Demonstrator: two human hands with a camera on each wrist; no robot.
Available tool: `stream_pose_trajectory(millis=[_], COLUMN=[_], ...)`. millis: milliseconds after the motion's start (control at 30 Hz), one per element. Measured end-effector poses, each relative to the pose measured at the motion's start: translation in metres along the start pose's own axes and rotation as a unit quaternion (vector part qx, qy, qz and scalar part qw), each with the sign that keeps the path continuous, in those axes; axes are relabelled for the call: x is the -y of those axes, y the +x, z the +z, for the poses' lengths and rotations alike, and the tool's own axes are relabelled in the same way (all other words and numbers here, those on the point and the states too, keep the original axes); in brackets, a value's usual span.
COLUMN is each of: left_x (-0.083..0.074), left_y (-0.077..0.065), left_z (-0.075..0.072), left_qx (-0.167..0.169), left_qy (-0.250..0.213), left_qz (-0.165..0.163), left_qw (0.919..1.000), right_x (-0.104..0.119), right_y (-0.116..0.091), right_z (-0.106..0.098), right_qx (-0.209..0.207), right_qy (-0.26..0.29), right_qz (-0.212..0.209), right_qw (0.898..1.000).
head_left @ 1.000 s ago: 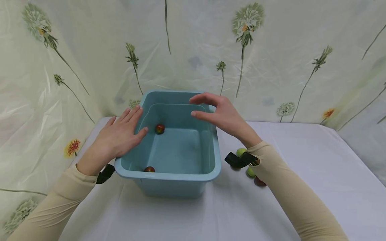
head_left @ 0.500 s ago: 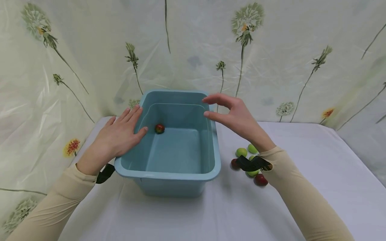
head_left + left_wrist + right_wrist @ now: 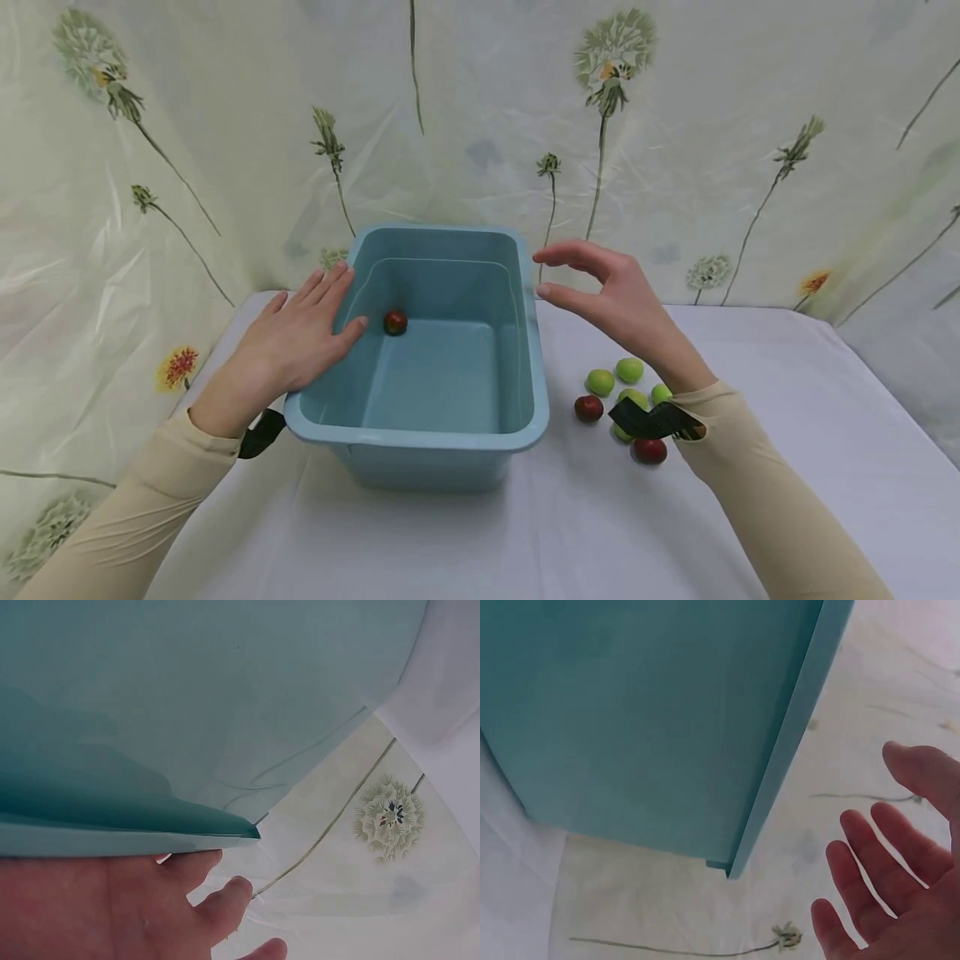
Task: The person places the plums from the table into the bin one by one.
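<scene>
A light blue plastic tub (image 3: 438, 439) stands on the table, with one small round red fruit (image 3: 395, 322) at the far left of its floor. My left hand (image 3: 288, 342) rests on the tub's left rim, its fingers straight; the left wrist view shows the palm (image 3: 82, 915) right under the rim edge. Just outside the right rim, my right hand (image 3: 618, 304) hovers with thumb and fingers spread apart and nothing between them. In the right wrist view these fingers (image 3: 870, 877) are loosely bent beside the tub wall (image 3: 645, 735).
Several small green fruits (image 3: 600, 382) and red ones (image 3: 588, 408) lie on the white cloth (image 3: 787, 433) right of the tub, partly behind the right wrist strap (image 3: 648, 419). A flower-printed sheet (image 3: 480, 117) hangs behind the table.
My right hand has moved right, from over the tub to outside its right rim, uncovering more fruits. A second red fruit by the tub's near wall has dropped out of sight. My left hand stays put.
</scene>
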State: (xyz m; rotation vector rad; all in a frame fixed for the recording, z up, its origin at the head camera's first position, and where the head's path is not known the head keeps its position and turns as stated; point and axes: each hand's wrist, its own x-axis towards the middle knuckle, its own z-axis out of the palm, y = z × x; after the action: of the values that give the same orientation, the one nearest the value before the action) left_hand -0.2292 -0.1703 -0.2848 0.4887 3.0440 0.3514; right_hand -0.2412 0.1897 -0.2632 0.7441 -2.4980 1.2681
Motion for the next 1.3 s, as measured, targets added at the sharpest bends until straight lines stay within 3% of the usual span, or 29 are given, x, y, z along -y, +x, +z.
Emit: stream_pose_trajectory(millis=[133, 300, 633, 1300], left_x=[-0.001, -0.001, -0.002, -0.005], left_y=[0.000, -0.001, -0.001, 0.001], left_z=[-0.001, -0.001, -0.002, -0.003], left_qx=[0.001, 0.000, 0.002, 0.005], left_qy=[0.001, 0.000, -0.004, -0.007], left_qz=[-0.001, -0.002, -0.001, -0.008], left_qw=[1.0000, 1.0000, 1.0000, 0.9999], right_x=[0.011, 0.008, -0.038, -0.067], right_y=[-0.008, -0.016, -0.024, -0.048], right_z=[-0.004, -0.009, -0.017, -0.039], right_qx=[0.000, 0.001, -0.003, 0.006], right_qy=[0.003, 0.005, -0.021, -0.043], right_qz=[0.002, 0.019, 0.038, 0.080], right_qw=[1.000, 1.000, 0.999, 0.996])
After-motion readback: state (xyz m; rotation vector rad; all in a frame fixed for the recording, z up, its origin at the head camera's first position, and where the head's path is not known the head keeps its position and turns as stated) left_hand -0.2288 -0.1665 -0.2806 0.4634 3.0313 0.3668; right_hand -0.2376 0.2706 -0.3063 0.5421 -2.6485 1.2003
